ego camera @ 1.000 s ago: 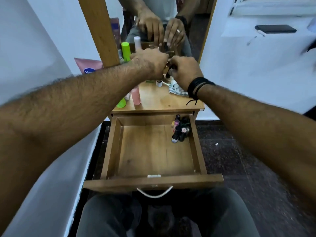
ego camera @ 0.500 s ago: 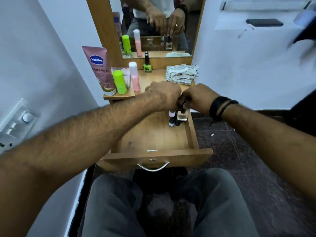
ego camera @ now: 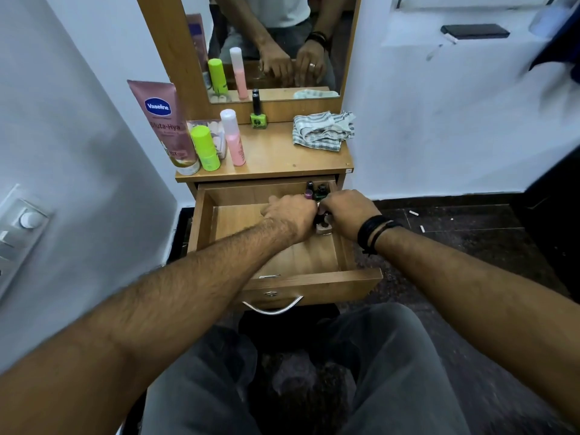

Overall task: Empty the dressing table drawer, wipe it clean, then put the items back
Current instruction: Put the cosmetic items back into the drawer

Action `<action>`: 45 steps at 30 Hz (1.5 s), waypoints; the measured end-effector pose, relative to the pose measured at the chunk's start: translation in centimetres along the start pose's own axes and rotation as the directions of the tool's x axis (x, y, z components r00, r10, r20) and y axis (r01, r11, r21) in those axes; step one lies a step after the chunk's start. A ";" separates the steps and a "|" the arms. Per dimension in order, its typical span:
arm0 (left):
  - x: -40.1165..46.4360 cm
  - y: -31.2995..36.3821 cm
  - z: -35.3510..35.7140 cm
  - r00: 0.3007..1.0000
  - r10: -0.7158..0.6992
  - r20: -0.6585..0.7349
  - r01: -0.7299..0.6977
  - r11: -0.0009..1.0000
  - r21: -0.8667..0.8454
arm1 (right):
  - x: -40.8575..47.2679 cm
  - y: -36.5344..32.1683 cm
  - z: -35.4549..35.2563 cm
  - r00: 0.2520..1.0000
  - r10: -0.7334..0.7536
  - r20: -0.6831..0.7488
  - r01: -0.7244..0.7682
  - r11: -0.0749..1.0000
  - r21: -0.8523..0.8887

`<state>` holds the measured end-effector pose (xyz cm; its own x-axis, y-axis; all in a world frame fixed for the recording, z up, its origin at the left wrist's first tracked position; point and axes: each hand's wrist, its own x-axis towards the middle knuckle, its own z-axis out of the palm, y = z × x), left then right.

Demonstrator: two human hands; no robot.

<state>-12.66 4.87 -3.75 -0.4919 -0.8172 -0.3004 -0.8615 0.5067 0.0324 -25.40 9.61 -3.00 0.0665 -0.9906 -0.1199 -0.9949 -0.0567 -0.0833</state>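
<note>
The wooden drawer (ego camera: 284,285) of the dressing table stands pulled open. Both hands are down inside its right rear part, pressed close together. My left hand (ego camera: 290,215) is curled around a small dark bottle that is mostly hidden. My right hand (ego camera: 348,211), with black bands on the wrist, grips a pale nail polish bottle (ego camera: 324,229) whose base rests on the drawer floor. Several more nail polish bottles (ego camera: 315,189) stand in the back right corner. A striped cloth (ego camera: 323,130) lies crumpled on the tabletop (ego camera: 276,155).
On the tabletop's left stand a pink Vaseline tube (ego camera: 163,120), a green bottle (ego camera: 205,147) and a pink bottle (ego camera: 233,138); a green nail polish (ego camera: 258,113) stands by the mirror (ego camera: 282,42). White walls flank the table. My knees are under the drawer handle (ego camera: 273,306).
Both hands came down from the tabletop near the mirror into the drawer's right rear corner, carrying small bottles. The pale bottle now touches the drawer floor.
</note>
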 end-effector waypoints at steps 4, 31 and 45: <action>0.4 -0.1 0.1 1.000 -0.012 0.000 0.012 1.000 -0.024 | 0.1 0.2 0.5 1.000 0.007 -0.027 -0.007 1.000 -0.010; -0.4 -0.3 0.3 1.000 -0.010 0.019 0.009 1.000 0.008 | -0.1 0.3 1.4 0.996 0.061 -0.057 -0.060 0.998 0.024; -1.3 -0.3 -0.5 1.000 -0.001 -0.014 0.002 1.000 0.027 | -0.1 0.9 1.2 0.991 0.088 -0.102 -0.076 0.991 0.110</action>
<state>-11.77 5.65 -2.87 -0.4926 -0.8215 -0.2870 -0.8585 0.5127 0.0059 -26.22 9.83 -4.26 -0.0289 -0.9993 -0.0251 -0.9828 0.0330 -0.1818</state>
